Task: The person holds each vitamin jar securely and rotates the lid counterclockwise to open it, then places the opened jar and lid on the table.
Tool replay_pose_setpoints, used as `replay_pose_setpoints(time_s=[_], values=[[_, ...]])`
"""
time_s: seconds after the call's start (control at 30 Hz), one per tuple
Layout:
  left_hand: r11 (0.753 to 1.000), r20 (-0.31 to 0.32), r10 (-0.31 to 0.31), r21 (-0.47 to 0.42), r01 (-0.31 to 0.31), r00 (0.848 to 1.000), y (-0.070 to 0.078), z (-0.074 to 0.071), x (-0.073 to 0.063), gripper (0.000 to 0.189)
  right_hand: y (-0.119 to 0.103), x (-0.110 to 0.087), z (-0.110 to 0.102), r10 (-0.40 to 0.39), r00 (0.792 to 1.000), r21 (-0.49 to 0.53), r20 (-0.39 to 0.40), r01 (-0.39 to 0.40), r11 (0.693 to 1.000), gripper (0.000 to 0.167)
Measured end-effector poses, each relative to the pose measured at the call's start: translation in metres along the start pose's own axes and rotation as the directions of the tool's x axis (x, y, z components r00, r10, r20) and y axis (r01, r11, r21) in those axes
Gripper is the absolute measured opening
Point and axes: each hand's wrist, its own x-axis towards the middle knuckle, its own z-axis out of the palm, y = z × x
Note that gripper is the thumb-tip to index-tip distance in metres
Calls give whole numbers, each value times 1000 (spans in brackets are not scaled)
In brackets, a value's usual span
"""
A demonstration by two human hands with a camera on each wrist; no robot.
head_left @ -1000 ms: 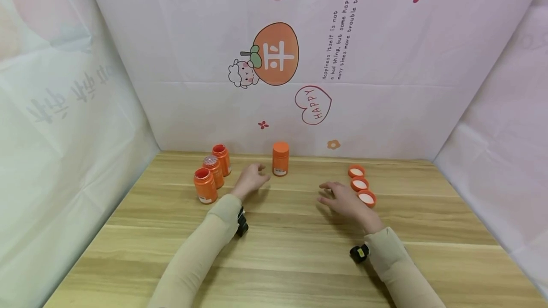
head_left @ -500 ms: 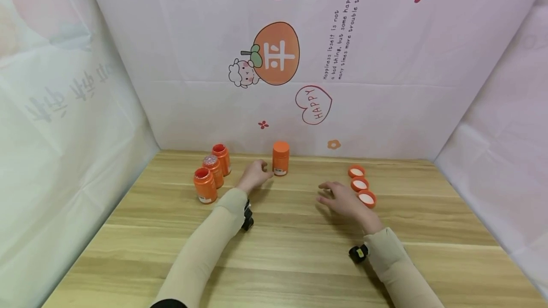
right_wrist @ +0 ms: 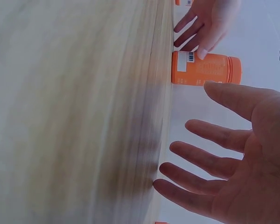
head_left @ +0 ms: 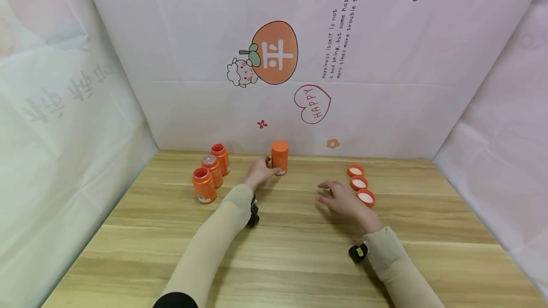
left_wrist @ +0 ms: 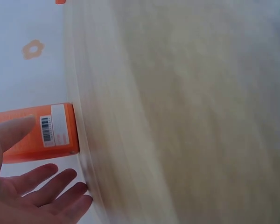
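A capped orange bottle [head_left: 280,155] stands upright by the back wall. My left hand [head_left: 260,173] is at its left side, thumb in front of the bottle and fingers spread beside it. In the left wrist view, the fingers [left_wrist: 43,176] are apart from the bottle [left_wrist: 25,151]; whether the thumb touches it I cannot tell. My right hand [head_left: 342,199] holds nothing, its fingers extended and spread near the table. Just right of that hand, three orange caps [head_left: 358,183] lie in a row, white insides up.
Three uncapped orange bottles [head_left: 204,187] stand in a slanting row at the left of the wooden table [head_left: 291,251]. The middle one shows something silvery at its mouth. A printed white cloth [head_left: 205,61] forms the back wall, with white cloth at both sides.
My left hand has moved right and slightly farther back, from between the bottles up to the capped bottle. The right hand has stayed nearly still.
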Motion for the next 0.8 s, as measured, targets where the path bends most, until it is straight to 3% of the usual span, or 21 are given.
replay_pose_setpoints(time_s=[0.2,0.3,0.5,0.8], values=[[997,-28,-18,-76,15,999,6,7,3,53,0,-2,-1,-4,1000,7,-5,4,1000,46],[998,-62,-7,-62,3,998,7,11,4,50,1,-3,-2,-8,1000,7,-6,8,1000,46],[993,-94,-9,-122,-2,996,6,14,5,47,1,-3,-3,-16,1000,12,-5,16,1000,47],[992,-116,4,-124,-18,993,4,14,3,44,3,-3,-4,-14,1000,34,-6,14,999,47]])
